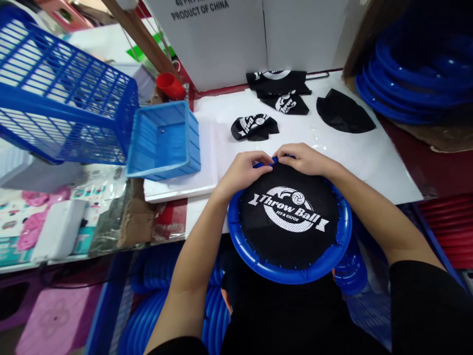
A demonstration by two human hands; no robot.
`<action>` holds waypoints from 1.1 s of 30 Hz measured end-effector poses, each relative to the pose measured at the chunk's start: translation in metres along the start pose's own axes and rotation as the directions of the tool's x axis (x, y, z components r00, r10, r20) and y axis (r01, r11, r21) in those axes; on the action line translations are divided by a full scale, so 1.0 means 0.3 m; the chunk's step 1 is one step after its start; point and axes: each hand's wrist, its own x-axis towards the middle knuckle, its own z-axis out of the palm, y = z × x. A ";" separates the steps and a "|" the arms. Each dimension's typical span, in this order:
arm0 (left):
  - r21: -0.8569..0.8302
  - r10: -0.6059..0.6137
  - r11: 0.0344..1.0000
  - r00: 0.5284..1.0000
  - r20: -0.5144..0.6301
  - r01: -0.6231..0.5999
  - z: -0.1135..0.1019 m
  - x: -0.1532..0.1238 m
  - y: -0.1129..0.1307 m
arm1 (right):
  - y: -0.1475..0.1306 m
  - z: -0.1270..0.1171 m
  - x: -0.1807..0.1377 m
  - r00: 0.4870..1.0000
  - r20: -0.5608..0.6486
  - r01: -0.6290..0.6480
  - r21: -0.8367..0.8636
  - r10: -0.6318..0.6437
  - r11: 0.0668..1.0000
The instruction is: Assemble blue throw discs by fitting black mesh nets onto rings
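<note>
A round throw-ball paddle lies tilted at the table's near edge, close to my body. It has a blue plastic ring (346,231) and a black mesh sheet (288,246) printed in white with "Throw Ball". My left hand (247,171) grips its far rim, thumb on the mesh and fingers bent over the edge. Just to the right, my right hand (305,159) pinches the same rim and mesh edge. Small pegs and holes line the ring where the mesh meets it. What lies under my fingertips is hidden.
Loose black mesh pieces (254,126) and a folded black sheet (345,112) lie on the white tabletop. A light-blue bin (162,140) and large blue basket (66,93) stand left. Stacked blue rings (406,84) sit at right; more rings (155,320) are below.
</note>
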 end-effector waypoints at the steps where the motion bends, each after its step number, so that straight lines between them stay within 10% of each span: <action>1: -0.029 -0.015 0.999 1.000 0.001 0.015 0.002 0.004 -0.007 | 0.002 -0.001 0.001 1.000 -0.001 0.001 0.001 -0.001 1.000; 19: -0.230 -0.085 0.969 0.996 0.030 0.090 0.038 0.051 -0.067 | 0.004 -0.006 0.008 0.998 0.048 -0.020 -0.247 0.033 0.969; 33: 0.106 0.097 0.990 0.994 -0.054 -0.091 0.062 0.039 -0.044 | 0.015 -0.006 0.001 0.999 0.032 0.005 -0.165 0.001 0.986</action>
